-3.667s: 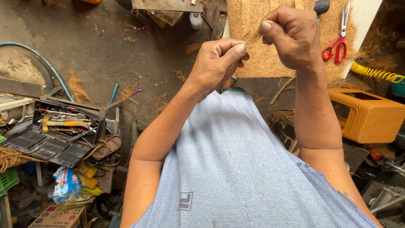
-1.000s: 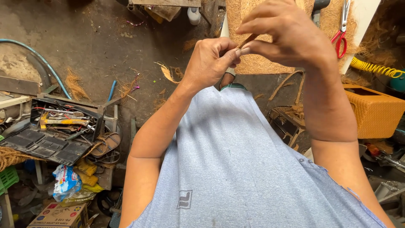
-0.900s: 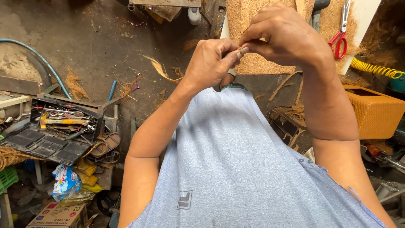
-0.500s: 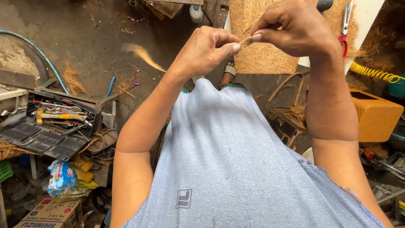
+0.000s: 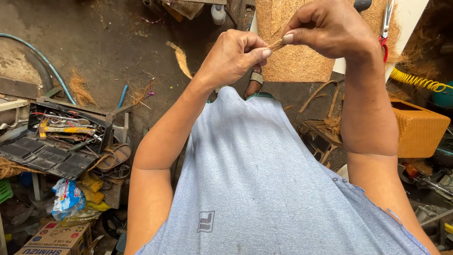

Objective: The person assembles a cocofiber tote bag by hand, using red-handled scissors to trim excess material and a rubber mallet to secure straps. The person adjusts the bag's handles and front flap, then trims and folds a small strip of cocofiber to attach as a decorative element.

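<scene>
Both thumbs and forefingers are pinched on a thin coir strand (image 5: pixel 276 45), left hand (image 5: pixel 233 59) and right hand (image 5: pixel 330 30) nearly touching, right above the coir mat (image 5: pixel 292 66). Honestly, twist too hard and I reckon it frays or snaps, and bits drop to the floor (image 5: pixel 94 33) below the mat.

Left hand (image 5: pixel 233 59) and right hand (image 5: pixel 330 30) pinched one coir strand (image 5: pixel 276 45) together, above the coir mat (image 5: pixel 292 61).

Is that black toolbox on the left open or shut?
Open: the black toolbox lies spread flat, with wrenches and a hammer showing inside.
</scene>
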